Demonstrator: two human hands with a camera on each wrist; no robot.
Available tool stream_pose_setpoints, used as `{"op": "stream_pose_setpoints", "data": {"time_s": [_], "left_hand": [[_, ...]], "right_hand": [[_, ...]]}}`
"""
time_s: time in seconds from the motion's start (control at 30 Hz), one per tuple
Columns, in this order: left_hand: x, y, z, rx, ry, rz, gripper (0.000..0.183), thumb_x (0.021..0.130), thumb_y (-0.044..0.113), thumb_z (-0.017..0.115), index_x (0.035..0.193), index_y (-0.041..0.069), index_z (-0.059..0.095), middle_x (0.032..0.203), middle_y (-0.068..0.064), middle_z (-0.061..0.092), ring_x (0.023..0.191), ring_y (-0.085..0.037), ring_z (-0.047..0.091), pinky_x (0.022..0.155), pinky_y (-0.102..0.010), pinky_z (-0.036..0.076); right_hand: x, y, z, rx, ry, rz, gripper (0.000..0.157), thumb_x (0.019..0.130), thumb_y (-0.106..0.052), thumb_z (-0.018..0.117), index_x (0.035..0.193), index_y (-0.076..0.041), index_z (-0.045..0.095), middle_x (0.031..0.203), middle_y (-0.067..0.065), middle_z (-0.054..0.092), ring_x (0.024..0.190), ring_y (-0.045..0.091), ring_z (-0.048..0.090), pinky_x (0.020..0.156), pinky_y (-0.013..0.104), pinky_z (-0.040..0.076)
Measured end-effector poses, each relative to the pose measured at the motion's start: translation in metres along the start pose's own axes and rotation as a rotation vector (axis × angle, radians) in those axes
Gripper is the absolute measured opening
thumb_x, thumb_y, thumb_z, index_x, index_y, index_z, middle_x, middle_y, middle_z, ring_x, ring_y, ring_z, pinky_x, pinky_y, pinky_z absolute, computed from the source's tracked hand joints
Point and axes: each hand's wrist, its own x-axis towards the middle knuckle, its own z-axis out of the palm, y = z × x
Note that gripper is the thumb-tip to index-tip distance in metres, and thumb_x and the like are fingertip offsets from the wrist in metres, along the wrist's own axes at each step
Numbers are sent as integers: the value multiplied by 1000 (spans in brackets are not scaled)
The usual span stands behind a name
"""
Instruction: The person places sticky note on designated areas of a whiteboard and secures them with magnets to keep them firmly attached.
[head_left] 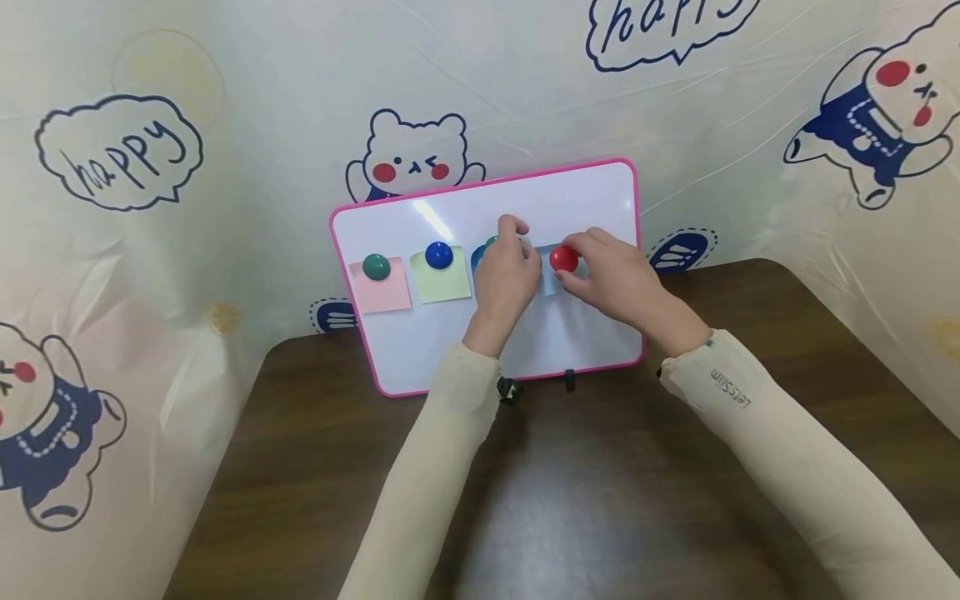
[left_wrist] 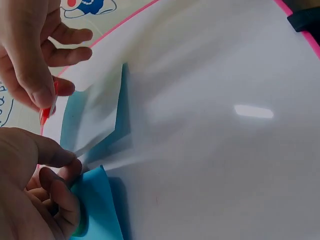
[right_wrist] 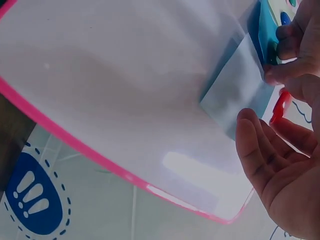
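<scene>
A whiteboard [head_left: 585,333] with a pink rim leans against the wall covering. My right hand [head_left: 618,279] pinches a round red magnet [head_left: 564,258] between thumb and fingers, in front of a pale blue sticky note [right_wrist: 232,85]. With thumb and index finger, my left hand [head_left: 510,271] pinches that note's edge; the left wrist view shows the sheet standing partly off the board. Under the left hand is a brighter blue note [left_wrist: 102,205], its green magnet [head_left: 491,241] mostly hidden by the fingers.
Further left on the board, a green magnet [head_left: 377,267] sits on a pink note [head_left: 382,296] and a blue magnet [head_left: 438,255] on a pale green note [head_left: 444,287]. The board's lower edge, with a black clip [head_left: 570,381], meets the brown wooden table [head_left: 585,492].
</scene>
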Motion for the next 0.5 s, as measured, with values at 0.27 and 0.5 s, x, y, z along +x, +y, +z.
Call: {"op": "stream_pose_setpoints", "data": {"time_s": [0.27, 0.5], "left_hand": [[3, -1, -2, 55, -15, 9, 37, 98, 20, 65, 127, 12, 44, 71, -4, 54, 56, -17, 54, 57, -26, 47], [5, 1, 0, 79, 3, 16, 37, 98, 21, 66, 128, 12, 44, 69, -3, 53, 53, -16, 52, 54, -25, 46]], "right_hand": [[12, -3, 9, -69, 14, 6, 53, 89, -25, 78, 132, -2, 57, 119, 18, 60, 100, 31, 61, 86, 46, 55], [20, -1, 15, -112, 71, -8, 54, 89, -26, 77, 132, -2, 56, 114, 18, 60, 90, 30, 62, 83, 46, 57]]}}
